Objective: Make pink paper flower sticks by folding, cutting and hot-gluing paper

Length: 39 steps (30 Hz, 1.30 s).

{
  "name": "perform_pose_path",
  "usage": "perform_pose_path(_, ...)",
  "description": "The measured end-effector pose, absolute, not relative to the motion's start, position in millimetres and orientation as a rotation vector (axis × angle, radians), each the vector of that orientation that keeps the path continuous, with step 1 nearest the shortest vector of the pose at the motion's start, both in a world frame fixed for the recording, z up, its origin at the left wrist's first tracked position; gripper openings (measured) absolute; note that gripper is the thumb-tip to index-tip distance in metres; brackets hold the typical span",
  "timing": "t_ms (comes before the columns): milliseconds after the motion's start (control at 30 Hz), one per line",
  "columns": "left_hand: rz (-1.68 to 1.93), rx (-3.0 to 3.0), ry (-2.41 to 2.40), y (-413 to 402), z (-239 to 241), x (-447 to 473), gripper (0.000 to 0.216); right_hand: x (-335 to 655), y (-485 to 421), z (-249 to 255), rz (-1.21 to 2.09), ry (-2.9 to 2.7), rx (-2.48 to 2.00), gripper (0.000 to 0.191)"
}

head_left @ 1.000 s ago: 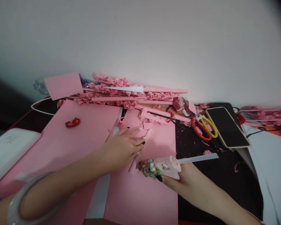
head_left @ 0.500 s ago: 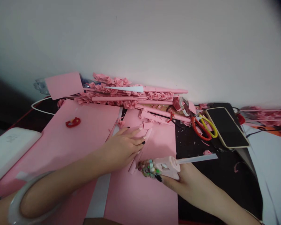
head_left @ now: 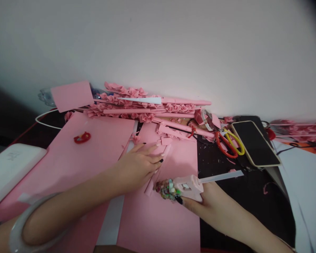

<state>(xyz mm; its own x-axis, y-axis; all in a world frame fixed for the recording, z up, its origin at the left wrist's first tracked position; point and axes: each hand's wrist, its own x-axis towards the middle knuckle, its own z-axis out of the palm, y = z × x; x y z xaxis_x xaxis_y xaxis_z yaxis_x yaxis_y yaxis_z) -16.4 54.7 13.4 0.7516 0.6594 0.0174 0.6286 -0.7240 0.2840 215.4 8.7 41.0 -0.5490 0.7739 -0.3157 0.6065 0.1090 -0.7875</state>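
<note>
My left hand lies flat with fingers spread on the pink paper, its fingertips over a thin rolled pink paper strip. In my right hand is a pale pink glue gun, held low over the paper, with my thumb along its side. Its front end is crusted with multicoloured bits and points left, close to the strip. Out of its rear sticks a long translucent glue stick. Most of my right fingers are hidden behind the gun.
Pink crumpled-paper stems pile against the wall. Red and yellow scissors lie beside a phone. A small red tape cutter rests on the left paper, near a white device. White sheets lie at the right.
The glue gun has tilted very slightly, so the rear end of its stick sits a little higher. My left hand stays where it was.
</note>
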Motion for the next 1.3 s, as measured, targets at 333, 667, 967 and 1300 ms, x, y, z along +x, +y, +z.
perform_pose_path(333, 0.208, 2.707, 0.989, 55, 8, -18, 0.025, 217, 7, 36, 1.589, -2.053, -1.354, 0.012)
perform_pose_path(667, 0.214, 2.718, 0.99, 56, 6, -18, 0.026, 219, 7, 34, 1.452, -2.147, -1.425, 0.012)
perform_pose_path(967, 0.173, 2.723, 1.001, 55, 7, -18, 0.028, 218, 7, 33, 1.412, -2.131, -1.438, 0.008)
perform_pose_path(1300, 0.116, 2.758, 0.998, 56, 8, -17, 0.031, 223, 14, 30, 1.278, -2.139, -1.434, 0.009)
